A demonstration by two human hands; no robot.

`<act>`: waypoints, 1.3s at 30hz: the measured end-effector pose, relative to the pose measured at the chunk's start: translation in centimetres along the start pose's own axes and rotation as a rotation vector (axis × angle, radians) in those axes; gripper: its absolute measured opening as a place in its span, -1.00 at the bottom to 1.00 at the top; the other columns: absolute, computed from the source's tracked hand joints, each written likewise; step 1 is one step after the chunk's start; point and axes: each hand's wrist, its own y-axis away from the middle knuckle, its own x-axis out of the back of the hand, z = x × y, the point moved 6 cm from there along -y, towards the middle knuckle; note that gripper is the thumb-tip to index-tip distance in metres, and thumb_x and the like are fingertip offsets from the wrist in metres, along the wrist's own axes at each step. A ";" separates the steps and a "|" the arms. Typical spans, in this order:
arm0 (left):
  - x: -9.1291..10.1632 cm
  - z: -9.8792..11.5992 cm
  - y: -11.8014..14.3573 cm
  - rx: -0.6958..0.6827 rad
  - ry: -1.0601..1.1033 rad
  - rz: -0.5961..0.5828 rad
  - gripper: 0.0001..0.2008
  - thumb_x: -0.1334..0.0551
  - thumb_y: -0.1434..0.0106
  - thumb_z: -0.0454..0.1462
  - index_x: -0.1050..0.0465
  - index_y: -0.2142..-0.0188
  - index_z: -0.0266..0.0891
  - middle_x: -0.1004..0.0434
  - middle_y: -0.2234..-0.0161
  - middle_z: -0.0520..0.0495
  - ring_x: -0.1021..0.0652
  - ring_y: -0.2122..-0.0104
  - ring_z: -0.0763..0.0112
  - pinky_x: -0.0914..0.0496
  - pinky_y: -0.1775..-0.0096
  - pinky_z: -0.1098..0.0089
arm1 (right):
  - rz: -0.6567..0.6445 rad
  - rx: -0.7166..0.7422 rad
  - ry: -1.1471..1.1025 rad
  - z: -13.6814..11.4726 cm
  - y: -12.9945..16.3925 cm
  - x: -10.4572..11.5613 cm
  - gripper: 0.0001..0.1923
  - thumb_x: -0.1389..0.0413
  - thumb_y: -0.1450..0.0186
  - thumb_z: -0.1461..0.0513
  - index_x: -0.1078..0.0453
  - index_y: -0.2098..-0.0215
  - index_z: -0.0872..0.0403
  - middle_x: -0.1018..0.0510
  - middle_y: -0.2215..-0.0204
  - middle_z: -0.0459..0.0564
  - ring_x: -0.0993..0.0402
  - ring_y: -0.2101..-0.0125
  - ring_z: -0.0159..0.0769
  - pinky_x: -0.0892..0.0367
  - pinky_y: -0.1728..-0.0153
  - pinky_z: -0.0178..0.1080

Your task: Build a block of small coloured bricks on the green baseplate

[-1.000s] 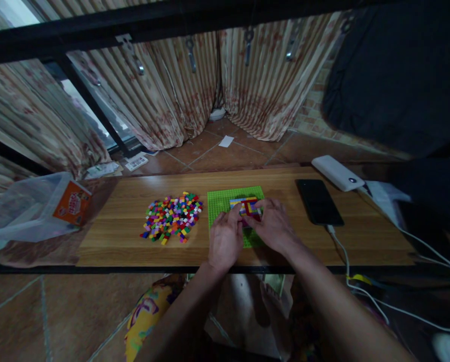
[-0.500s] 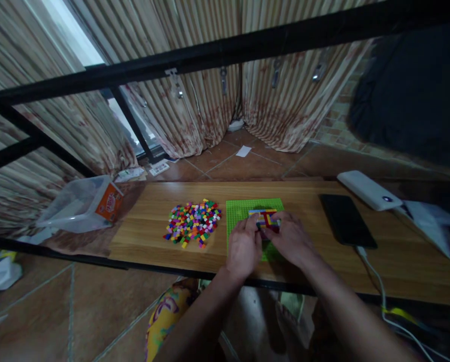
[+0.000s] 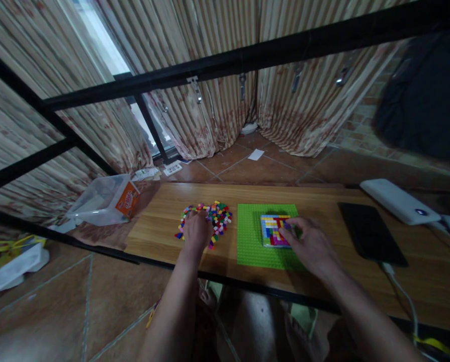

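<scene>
My left hand reaches down into a pile of small colourful toy bricks. Its fingers are curled together, and the fingertips and anything in them are hidden. On the right part of a green studded baseplate sits a rectangular build of toy bricks, its top patterned in yellow, red, blue, white and pink. My right hand grips the right side of this build, thumb over its top and fingers bent near the upper right corner. The hand covers the build's right edge.
A black phone with a white cable and a white power bank lie at the table's right. A clear plastic box with an orange label stands at the left end. A dark metal bar crosses beyond the table.
My left hand has left the brick build and moved left into the loose pile. My right hand stays at the build, whose top now shows more. The view has shifted slightly left.
</scene>
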 end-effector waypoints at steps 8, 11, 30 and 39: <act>-0.6 0.6 0.1 -0.069 -0.060 0.026 -0.71 -0.11 -0.18 -0.36 -0.57 0.19 -0.25 -0.55 0.23 -0.24 -0.50 0.16 0.13 -0.36 0.06 0.19 | -0.020 0.038 0.007 -0.8 0.1 -0.2 -0.68 -0.02 -0.24 0.03 -0.44 0.24 0.07 -0.48 0.24 0.11 -0.43 0.27 -0.15 -0.31 0.20 -0.13; -0.6 0.6 0.0 -0.067 -0.071 0.035 -0.73 -0.10 -0.19 -0.35 -0.57 0.22 -0.25 -0.54 0.23 -0.23 -0.50 0.14 0.12 -0.35 0.05 0.19 | -0.027 0.030 0.014 -0.8 0.1 -0.1 -0.68 -0.02 -0.24 0.04 -0.45 0.23 0.08 -0.48 0.24 0.10 -0.43 0.27 -0.16 -0.31 0.20 -0.14; -1.9 8.1 4.6 0.101 1.390 -0.582 -0.74 -0.37 -0.02 -0.17 -0.50 0.34 -0.30 -0.51 0.50 0.02 -0.46 0.47 0.49 -0.27 0.38 0.47 | 0.042 0.397 -0.278 -6.5 1.0 1.2 -0.80 -0.07 -0.31 0.23 -0.48 0.14 0.02 -0.50 0.11 0.05 -0.44 0.08 -0.21 -0.34 0.03 -0.14; -1.8 9.7 5.5 0.118 1.517 -0.732 -0.72 -0.41 -0.01 -0.14 -0.51 0.39 -0.33 -0.54 0.48 -0.01 -0.47 0.49 0.55 -0.25 0.42 0.49 | -0.089 0.432 -0.365 -7.5 1.5 0.8 -0.85 -0.08 -0.33 0.26 -0.51 0.28 0.01 -0.57 0.34 -0.03 -0.49 0.28 -0.28 -0.36 0.22 -0.21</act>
